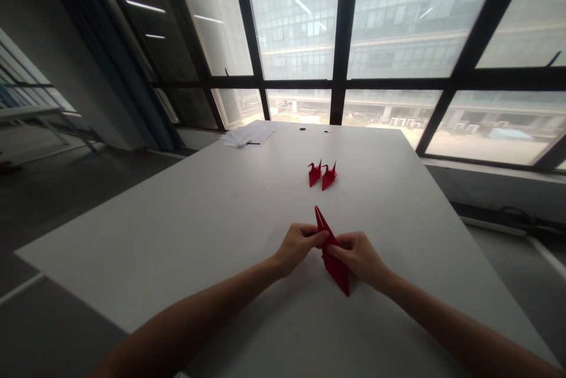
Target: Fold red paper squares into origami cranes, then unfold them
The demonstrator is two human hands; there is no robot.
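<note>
Both hands grip one folded piece of red origami paper (336,270), long and diamond-shaped, just above the white table. Its far end is split into two narrow points, and its near end tapers to a single tip. My left hand (300,245) pinches its left edge near the middle, thumb on top. From the right, my right hand (359,255) pinches it slightly lower, thumb also on top. The fingers beneath the paper are partly hidden. Beyond the hands, two finished red paper cranes stand side by side, a left crane (314,175) and a right crane (328,177).
The white table (212,207) reaches to a wall of dark-framed windows. Loose white papers (254,133) with a dark pen-like item lie at its far left corner. A round dark spot (302,129) shows near the far edge. A blue curtain (115,53) hangs at left.
</note>
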